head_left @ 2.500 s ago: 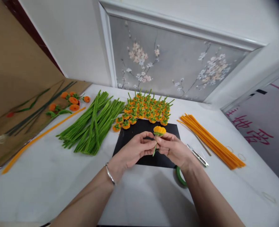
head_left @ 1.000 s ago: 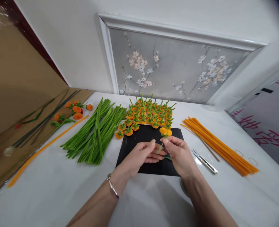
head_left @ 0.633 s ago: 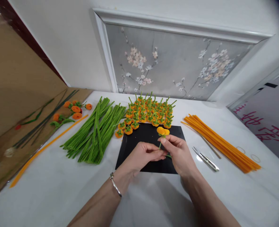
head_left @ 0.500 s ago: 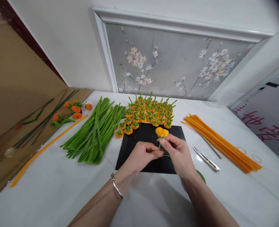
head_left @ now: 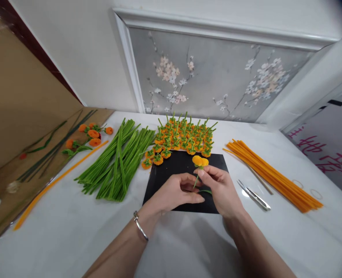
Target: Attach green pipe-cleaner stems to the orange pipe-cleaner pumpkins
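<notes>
Between thumb and fingers, my right hand (head_left: 221, 189) pinches a yellow-orange pipe-cleaner flower (head_left: 199, 161) just below its head. Its short green stem slants down toward my left hand (head_left: 178, 192). That hand has its thumb and fingers apart around the lower end of the stem, with no grip on it that I can see. Both hands are over a black mat (head_left: 163, 175). A thin green strip (head_left: 206, 191) shows between the hands, partly hidden. Behind the mat stand several finished orange flowers (head_left: 185, 137), heads down and green stems up.
Left of the mat lie green pipe cleaners (head_left: 117, 164), one long orange pipe cleaner (head_left: 56, 181) and a few orange flowers (head_left: 93, 134) on cardboard. On the right are tweezers (head_left: 254, 196) and a bundle of orange pipe cleaners (head_left: 272, 175). A framed floral panel (head_left: 217, 73) rises behind.
My left thumb and fingers have parted from their pinch on the stem. The flower stays in my right hand and has shifted very slightly right.
</notes>
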`<control>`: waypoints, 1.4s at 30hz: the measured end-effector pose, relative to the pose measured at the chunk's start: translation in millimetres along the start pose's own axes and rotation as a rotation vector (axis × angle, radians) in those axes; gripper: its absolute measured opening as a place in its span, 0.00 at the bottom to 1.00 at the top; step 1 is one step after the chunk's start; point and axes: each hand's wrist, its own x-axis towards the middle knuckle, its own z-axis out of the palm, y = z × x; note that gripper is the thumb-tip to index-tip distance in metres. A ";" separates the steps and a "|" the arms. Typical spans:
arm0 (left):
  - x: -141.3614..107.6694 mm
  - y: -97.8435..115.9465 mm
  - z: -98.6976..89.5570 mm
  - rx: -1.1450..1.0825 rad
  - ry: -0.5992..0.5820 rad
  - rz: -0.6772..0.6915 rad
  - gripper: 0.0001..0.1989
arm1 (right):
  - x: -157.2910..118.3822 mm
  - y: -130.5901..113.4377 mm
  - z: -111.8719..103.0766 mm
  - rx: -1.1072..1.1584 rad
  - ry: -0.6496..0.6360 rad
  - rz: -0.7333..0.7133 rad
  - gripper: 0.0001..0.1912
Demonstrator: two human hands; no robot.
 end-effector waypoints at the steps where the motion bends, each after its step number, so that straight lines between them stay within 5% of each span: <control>1: -0.8 1.0 -2.3 -0.028 -0.027 -0.012 0.18 | 0.4 0.0 -1.2 0.028 0.001 0.014 0.12; 7: -2.1 -1.3 -4.2 -0.155 -0.086 -0.060 0.16 | 0.2 -0.7 -2.2 0.107 -0.054 0.080 0.14; 11: 2.1 -3.7 2.5 -0.112 0.049 0.075 0.12 | -2.6 -0.9 4.4 -0.005 -0.041 0.036 0.14; 16: 5.1 -3.5 7.4 0.031 0.232 0.171 0.10 | -8.6 1.2 14.2 -0.372 0.202 -0.175 0.14; 19: 6.2 -6.4 7.1 0.082 0.289 0.190 0.10 | -10.1 4.9 17.1 -0.464 0.243 -0.229 0.14; 27: 5.9 -9.3 10.1 0.012 0.295 0.178 0.10 | -5.4 9.9 12.2 -0.461 0.154 -0.237 0.13; 35: 0.6 -7.5 6.0 -0.362 0.268 0.085 0.09 | -4.0 9.5 2.4 -0.318 0.047 -0.098 0.20; 42: 2.5 -11.0 5.5 -0.473 0.222 0.093 0.09 | -5.5 12.9 7.1 -0.201 -0.128 0.029 0.18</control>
